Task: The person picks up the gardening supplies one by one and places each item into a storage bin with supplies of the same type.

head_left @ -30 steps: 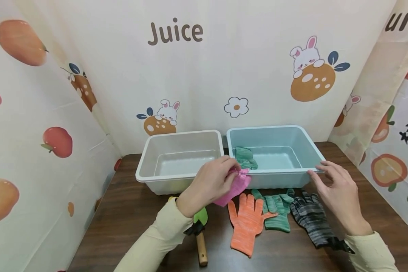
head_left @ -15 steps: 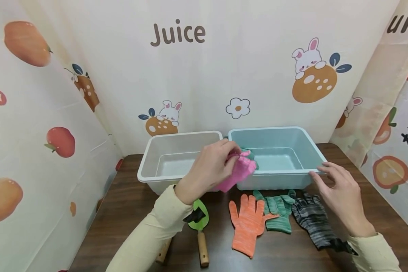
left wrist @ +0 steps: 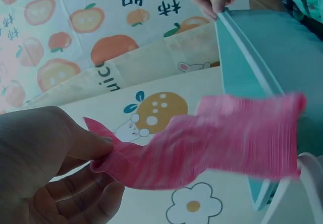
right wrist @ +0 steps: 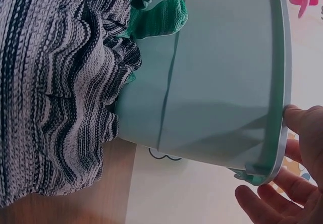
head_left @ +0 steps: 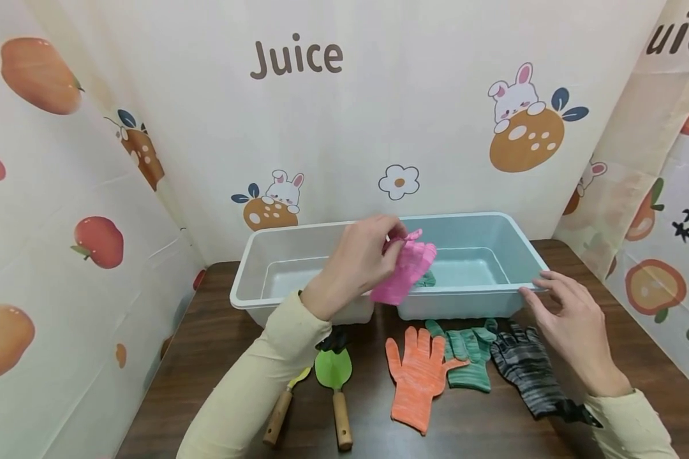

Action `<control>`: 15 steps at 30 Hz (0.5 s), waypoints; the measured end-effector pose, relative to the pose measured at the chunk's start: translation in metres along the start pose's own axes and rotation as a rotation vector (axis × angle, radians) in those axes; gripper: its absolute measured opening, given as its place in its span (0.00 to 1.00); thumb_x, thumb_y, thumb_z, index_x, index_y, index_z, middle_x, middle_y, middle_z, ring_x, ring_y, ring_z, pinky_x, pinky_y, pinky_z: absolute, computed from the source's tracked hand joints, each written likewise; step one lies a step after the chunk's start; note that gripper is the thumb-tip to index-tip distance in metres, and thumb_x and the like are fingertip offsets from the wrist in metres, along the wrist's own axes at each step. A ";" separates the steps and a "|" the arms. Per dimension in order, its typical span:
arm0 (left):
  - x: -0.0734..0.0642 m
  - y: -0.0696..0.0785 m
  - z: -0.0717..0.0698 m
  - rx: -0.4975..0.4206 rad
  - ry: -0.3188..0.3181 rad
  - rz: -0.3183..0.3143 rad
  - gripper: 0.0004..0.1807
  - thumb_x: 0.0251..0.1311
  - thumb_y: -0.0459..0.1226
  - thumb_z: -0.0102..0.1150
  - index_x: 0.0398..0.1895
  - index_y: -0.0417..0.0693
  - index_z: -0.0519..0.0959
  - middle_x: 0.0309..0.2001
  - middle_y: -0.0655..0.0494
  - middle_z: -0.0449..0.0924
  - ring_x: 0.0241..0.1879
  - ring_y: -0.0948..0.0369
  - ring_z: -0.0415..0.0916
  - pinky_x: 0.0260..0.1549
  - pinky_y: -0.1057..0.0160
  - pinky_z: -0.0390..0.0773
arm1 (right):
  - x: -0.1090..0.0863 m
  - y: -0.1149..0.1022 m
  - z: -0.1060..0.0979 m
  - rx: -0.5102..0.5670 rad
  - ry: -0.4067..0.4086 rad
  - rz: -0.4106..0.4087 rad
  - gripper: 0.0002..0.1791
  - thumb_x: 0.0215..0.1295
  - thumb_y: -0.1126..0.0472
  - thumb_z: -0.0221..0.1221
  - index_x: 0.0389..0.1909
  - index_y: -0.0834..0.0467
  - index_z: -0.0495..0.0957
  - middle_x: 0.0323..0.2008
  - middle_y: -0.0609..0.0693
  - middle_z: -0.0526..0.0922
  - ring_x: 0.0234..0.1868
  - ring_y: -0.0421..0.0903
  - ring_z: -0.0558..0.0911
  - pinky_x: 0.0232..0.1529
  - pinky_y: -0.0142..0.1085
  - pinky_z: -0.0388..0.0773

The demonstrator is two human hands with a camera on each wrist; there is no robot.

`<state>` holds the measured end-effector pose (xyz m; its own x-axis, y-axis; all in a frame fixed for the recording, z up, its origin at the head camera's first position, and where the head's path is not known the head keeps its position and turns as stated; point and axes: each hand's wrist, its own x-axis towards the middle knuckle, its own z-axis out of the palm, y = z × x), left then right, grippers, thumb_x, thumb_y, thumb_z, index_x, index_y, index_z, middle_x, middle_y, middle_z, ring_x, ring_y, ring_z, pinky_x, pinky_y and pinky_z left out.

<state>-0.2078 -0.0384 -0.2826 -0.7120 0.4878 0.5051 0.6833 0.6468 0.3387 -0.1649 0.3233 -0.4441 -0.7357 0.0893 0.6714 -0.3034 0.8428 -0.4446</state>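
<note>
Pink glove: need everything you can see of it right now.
The pink glove looks like thin knit fabric with paler streaks, limp and creased. The left hand pinches it at one end, where a narrow, finger-like tip pokes out. The wider, straight-edged end is loose and a little blurred in the left wrist view. It is held up off the table, by the near left corner of the blue bin; whether it touches the rim, I can't tell.
</note>
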 end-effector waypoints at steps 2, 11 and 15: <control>0.004 0.000 0.000 0.008 -0.003 -0.004 0.05 0.71 0.31 0.62 0.43 0.44 0.86 0.37 0.54 0.87 0.31 0.61 0.77 0.31 0.69 0.77 | 0.000 0.000 0.000 -0.002 0.000 0.002 0.19 0.60 0.64 0.75 0.50 0.67 0.86 0.61 0.68 0.83 0.58 0.66 0.80 0.46 0.26 0.64; 0.019 -0.002 -0.005 -0.010 -0.020 -0.073 0.04 0.72 0.33 0.62 0.44 0.45 0.85 0.39 0.54 0.86 0.33 0.61 0.78 0.32 0.69 0.79 | 0.000 0.001 0.000 -0.001 -0.010 0.015 0.20 0.60 0.64 0.76 0.52 0.67 0.86 0.62 0.68 0.83 0.60 0.67 0.79 0.48 0.16 0.59; 0.024 -0.002 -0.004 -0.022 -0.014 -0.078 0.05 0.72 0.33 0.62 0.44 0.45 0.86 0.38 0.55 0.87 0.32 0.62 0.78 0.32 0.70 0.78 | 0.000 0.001 0.000 0.004 -0.001 0.008 0.20 0.59 0.64 0.76 0.52 0.67 0.87 0.61 0.68 0.83 0.60 0.67 0.80 0.49 0.13 0.57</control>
<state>-0.2254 -0.0305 -0.2681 -0.7654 0.4449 0.4650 0.6289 0.6703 0.3940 -0.1651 0.3247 -0.4445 -0.7386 0.0951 0.6674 -0.3003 0.8399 -0.4520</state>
